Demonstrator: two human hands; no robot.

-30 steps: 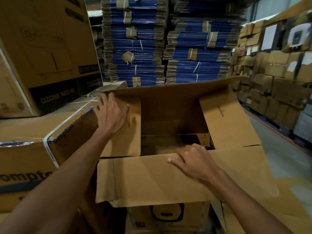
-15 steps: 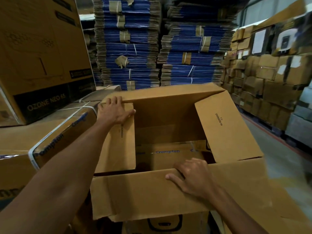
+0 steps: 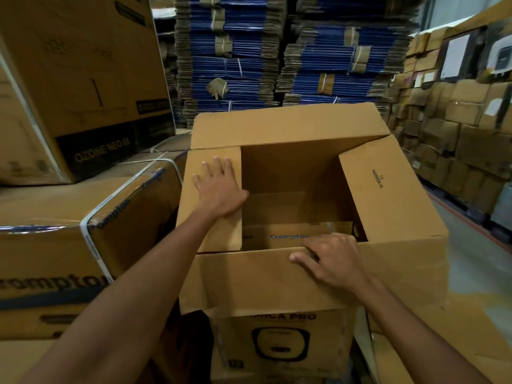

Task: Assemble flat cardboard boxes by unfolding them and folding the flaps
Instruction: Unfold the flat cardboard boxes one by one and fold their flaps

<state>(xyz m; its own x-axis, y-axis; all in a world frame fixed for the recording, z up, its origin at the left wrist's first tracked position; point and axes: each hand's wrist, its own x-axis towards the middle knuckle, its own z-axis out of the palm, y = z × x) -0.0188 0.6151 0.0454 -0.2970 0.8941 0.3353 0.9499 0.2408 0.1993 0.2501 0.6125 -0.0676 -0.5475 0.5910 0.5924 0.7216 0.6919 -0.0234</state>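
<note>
An opened cardboard box (image 3: 288,170) stands on a printed carton (image 3: 279,345). The left hand (image 3: 219,189) presses flat on the left flap (image 3: 227,234), fingers spread apart. The right hand (image 3: 332,261) grips the near flap (image 3: 249,278), fingers curled over its edge.

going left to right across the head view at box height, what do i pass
strapped Crompton box → left hand pressing the left flap → right hand gripping the near flap by its edge → right flap → wall of stacked cartons
</note>
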